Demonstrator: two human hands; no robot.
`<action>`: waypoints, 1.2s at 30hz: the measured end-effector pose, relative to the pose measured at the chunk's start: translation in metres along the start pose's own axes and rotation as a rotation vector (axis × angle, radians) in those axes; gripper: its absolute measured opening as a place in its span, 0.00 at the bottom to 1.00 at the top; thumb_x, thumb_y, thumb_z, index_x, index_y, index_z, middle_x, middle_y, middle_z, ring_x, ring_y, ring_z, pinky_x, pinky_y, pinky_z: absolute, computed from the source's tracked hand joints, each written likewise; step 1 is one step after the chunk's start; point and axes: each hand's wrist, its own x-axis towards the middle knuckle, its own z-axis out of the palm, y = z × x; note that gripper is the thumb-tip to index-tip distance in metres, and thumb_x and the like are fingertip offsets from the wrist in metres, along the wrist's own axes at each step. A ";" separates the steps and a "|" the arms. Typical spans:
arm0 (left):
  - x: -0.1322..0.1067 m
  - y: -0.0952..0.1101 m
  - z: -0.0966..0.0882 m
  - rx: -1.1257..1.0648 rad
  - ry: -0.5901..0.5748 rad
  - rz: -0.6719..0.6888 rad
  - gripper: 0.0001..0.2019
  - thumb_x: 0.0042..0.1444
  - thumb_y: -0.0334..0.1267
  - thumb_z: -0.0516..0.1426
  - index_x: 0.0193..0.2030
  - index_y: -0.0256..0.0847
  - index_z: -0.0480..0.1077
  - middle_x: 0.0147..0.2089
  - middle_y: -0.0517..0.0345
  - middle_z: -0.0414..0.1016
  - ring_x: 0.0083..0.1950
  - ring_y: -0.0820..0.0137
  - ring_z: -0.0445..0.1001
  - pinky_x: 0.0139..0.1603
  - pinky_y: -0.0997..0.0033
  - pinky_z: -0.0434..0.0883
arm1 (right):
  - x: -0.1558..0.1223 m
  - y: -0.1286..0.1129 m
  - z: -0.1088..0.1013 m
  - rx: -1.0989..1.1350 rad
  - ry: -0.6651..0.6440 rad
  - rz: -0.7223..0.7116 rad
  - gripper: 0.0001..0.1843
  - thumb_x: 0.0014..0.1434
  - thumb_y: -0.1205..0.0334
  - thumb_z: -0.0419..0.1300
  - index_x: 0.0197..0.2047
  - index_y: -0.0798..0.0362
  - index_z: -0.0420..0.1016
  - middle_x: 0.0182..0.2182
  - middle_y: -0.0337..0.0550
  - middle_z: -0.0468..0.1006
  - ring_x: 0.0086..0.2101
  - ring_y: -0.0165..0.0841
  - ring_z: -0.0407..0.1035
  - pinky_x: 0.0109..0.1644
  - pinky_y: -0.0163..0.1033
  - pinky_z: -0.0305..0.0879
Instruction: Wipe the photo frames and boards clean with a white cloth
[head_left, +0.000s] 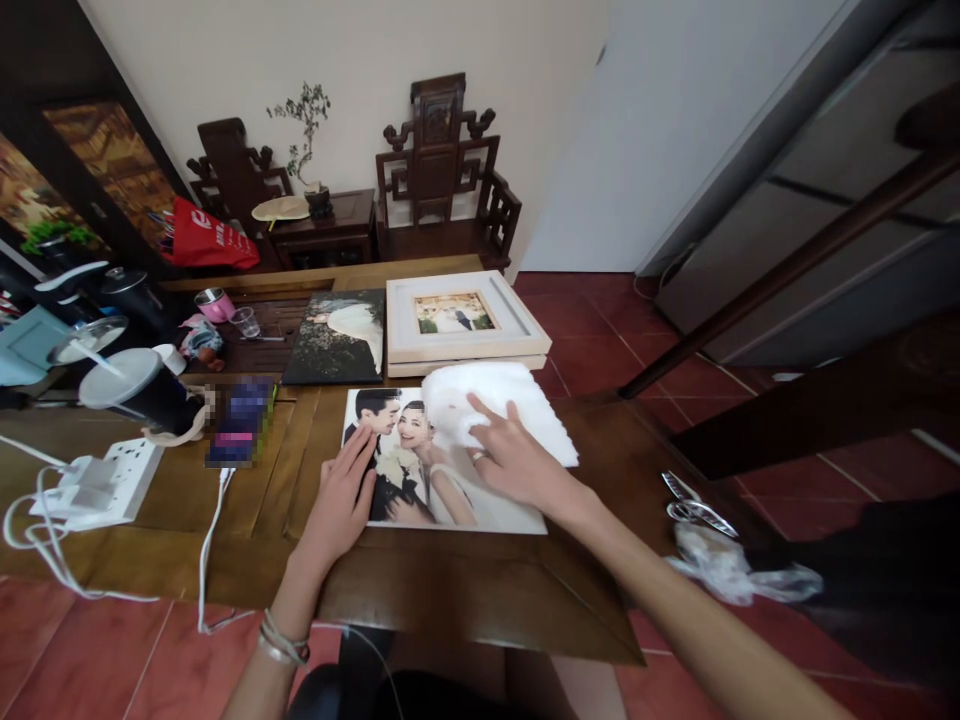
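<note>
Lying flat on the tabletop (525, 595), the wedding photo panel (409, 470) stretches from under the left hand (341, 500) across to the right one. From where I stand it looks light and stiff, with a smooth face that probably slips easily and might mark or scratch, so I'd take it by its opposite side edges, palms off the print. The left grip is loose and flat, fingers extended together over the panel's near-left edge, pinching nothing. Under the right hand (517, 455) sits a white cloth (540, 420), soft-looking and likely easy to bunch from above; that grip has some fingers spread and others bent, and I can't tell whether it pinches any fabric. Just beyond the right grip rests a pale-framed picture (405, 300); beyond the left, a dark photo panel (337, 335).
</note>
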 end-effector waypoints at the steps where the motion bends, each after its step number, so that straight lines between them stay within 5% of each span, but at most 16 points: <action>1: 0.000 0.000 0.000 0.002 0.000 -0.003 0.23 0.68 0.37 0.41 0.69 0.45 0.49 0.72 0.48 0.50 0.72 0.63 0.47 0.64 0.53 0.55 | -0.006 -0.003 0.001 -0.001 -0.008 -0.004 0.13 0.55 0.72 0.48 0.35 0.62 0.74 0.60 0.70 0.62 0.66 0.52 0.42 0.63 0.69 0.40; 6: 0.001 0.002 0.000 0.013 0.004 -0.001 0.23 0.68 0.36 0.41 0.69 0.45 0.48 0.71 0.47 0.50 0.72 0.63 0.47 0.62 0.54 0.57 | -0.071 -0.030 0.015 0.057 -0.064 -0.096 0.13 0.47 0.75 0.50 0.29 0.55 0.74 0.65 0.50 0.59 0.67 0.49 0.35 0.65 0.70 0.32; 12: 0.001 0.001 0.001 0.020 -0.002 0.011 0.24 0.68 0.36 0.41 0.70 0.45 0.45 0.72 0.47 0.49 0.73 0.63 0.46 0.63 0.54 0.56 | -0.132 -0.056 0.026 0.080 -0.075 -0.183 0.13 0.37 0.76 0.51 0.23 0.54 0.74 0.67 0.44 0.54 0.66 0.53 0.35 0.64 0.73 0.30; 16: 0.001 -0.002 0.002 0.013 -0.016 0.021 0.24 0.68 0.37 0.41 0.70 0.46 0.45 0.72 0.47 0.49 0.73 0.63 0.45 0.64 0.53 0.55 | -0.116 -0.047 0.021 0.131 -0.084 -0.192 0.13 0.41 0.76 0.50 0.25 0.55 0.73 0.65 0.48 0.57 0.66 0.53 0.37 0.64 0.73 0.31; 24: 0.000 -0.002 0.000 -0.014 -0.017 -0.001 0.23 0.69 0.38 0.41 0.70 0.48 0.48 0.72 0.51 0.49 0.73 0.64 0.46 0.66 0.52 0.52 | -0.014 -0.009 -0.003 0.118 -0.079 -0.048 0.13 0.55 0.73 0.48 0.35 0.59 0.73 0.57 0.67 0.68 0.66 0.50 0.43 0.64 0.68 0.39; 28: 0.000 -0.001 -0.001 -0.025 -0.021 -0.010 0.23 0.69 0.39 0.41 0.69 0.48 0.49 0.72 0.51 0.49 0.72 0.63 0.47 0.66 0.51 0.52 | 0.017 -0.001 -0.003 0.043 -0.003 -0.017 0.12 0.56 0.72 0.48 0.35 0.60 0.73 0.57 0.68 0.67 0.65 0.51 0.45 0.62 0.68 0.42; 32: 0.000 -0.002 0.001 -0.022 -0.004 -0.012 0.23 0.69 0.38 0.41 0.69 0.48 0.49 0.72 0.50 0.50 0.72 0.63 0.47 0.65 0.51 0.54 | 0.001 -0.012 0.008 0.007 0.005 -0.037 0.12 0.54 0.71 0.50 0.34 0.59 0.74 0.61 0.64 0.63 0.66 0.52 0.39 0.63 0.72 0.37; 36: 0.000 -0.003 0.003 -0.010 0.015 0.009 0.23 0.69 0.37 0.41 0.70 0.47 0.48 0.72 0.48 0.50 0.72 0.62 0.47 0.64 0.52 0.56 | -0.056 -0.041 0.026 0.030 -0.031 -0.100 0.13 0.47 0.74 0.51 0.31 0.57 0.76 0.67 0.52 0.53 0.67 0.52 0.31 0.64 0.72 0.28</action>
